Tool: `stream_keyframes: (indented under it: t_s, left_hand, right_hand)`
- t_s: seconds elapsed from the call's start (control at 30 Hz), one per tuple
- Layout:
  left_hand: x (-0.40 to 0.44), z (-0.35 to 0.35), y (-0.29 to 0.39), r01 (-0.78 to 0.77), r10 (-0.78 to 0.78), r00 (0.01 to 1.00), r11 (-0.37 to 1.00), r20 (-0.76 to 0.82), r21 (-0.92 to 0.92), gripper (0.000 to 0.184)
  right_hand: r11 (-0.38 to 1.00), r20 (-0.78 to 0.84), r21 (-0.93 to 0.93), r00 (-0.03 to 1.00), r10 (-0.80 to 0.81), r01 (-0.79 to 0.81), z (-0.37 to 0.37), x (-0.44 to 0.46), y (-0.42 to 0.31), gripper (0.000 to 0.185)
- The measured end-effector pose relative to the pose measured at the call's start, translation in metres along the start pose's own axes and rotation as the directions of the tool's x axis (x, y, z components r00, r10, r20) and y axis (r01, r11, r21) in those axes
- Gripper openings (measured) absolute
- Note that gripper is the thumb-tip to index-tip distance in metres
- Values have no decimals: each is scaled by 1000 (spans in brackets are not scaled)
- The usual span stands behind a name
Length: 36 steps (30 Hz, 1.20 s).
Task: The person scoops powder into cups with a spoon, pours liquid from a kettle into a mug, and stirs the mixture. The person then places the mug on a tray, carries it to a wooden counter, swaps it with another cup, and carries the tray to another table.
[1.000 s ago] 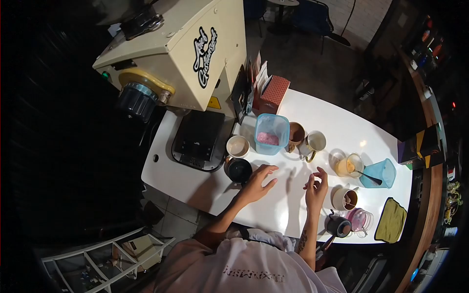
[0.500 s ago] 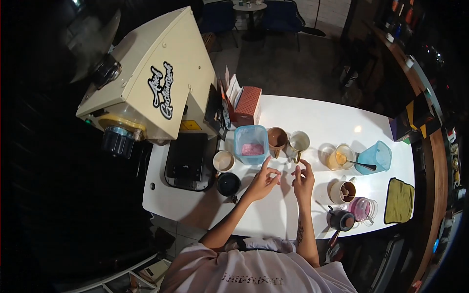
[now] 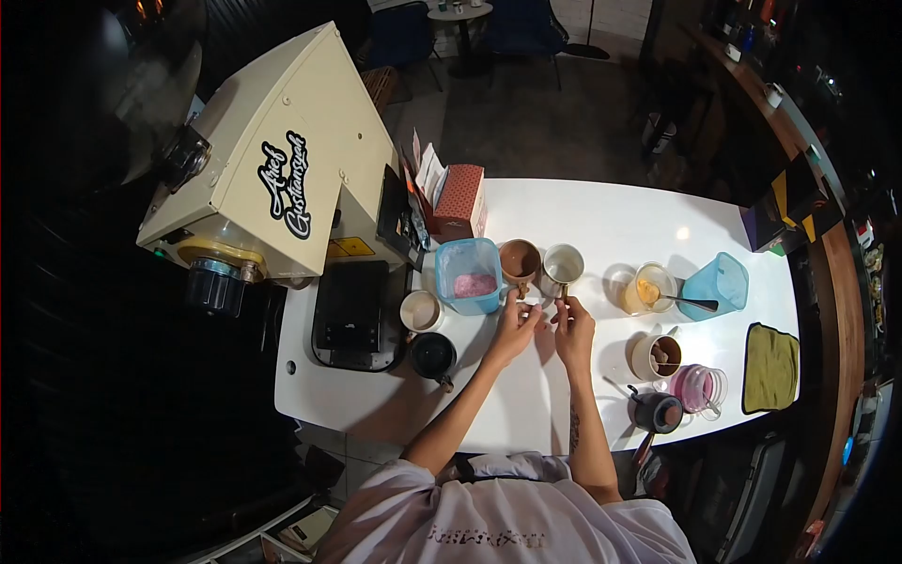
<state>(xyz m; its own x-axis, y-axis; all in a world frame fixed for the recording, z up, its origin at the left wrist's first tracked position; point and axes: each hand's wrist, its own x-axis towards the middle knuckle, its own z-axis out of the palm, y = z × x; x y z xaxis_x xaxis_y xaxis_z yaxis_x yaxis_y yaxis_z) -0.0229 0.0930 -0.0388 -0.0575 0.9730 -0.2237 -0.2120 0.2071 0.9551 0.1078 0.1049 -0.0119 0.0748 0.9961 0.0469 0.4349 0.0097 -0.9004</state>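
Observation:
My left hand (image 3: 514, 334) is just below the brown mug (image 3: 520, 259), its fingers apart around the near side of that mug's handle. Beside it, my right hand (image 3: 574, 333) has thumb and index finger pinched at the handle of the white mug (image 3: 563, 263); the exact contact is small in view. Both mugs stand upright side by side, handles toward me. Left of them is a translucent blue container (image 3: 468, 292) with pink powder inside. A small light cup (image 3: 420, 311) and a dark mug (image 3: 433, 355) stand nearer my left forearm.
A cream grinder-like machine (image 3: 282, 160) stands left, with a patterned red box (image 3: 460, 202) behind. To the right are a glass of yellow contents (image 3: 648, 289), a blue jug (image 3: 716, 285), a cream mug (image 3: 657, 357), a pink-filled glass (image 3: 697, 390), a dark pot (image 3: 655, 412) and a green cloth (image 3: 771, 368).
Both hands have moved forward to the mug handles, and my right thumb and index finger have closed together. The whole view has shifted slightly; the mugs stay where they were on the table.

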Motion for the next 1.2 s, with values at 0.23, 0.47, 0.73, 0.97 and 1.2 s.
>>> stream_keyframes:
  t_s: [0.23,0.47,0.73,0.97,1.2]
  left_hand:
    - [-7,-6,-13,-55,50,998,990,43,127,36]
    - [-32,-3,-13,-45,36,998,983,57,178,27]
    - [-71,-14,-24,-41,15,990,983,143,181,32]
    - [-108,-37,-8,8,-91,955,959,281,283,31]
    - [-136,-46,-7,97,-203,913,951,354,294,31]
  right_hand:
    - [998,4,-60,1000,-4,4,-5,-11,4,21]
    - [987,-6,-162,1000,-24,23,-18,-37,3,21]
    - [987,78,-136,992,102,-91,-45,-79,-6,19]
    - [979,128,-166,982,137,-114,-70,-114,-8,19]
    - [981,135,-143,979,154,-134,-80,-144,-11,17]
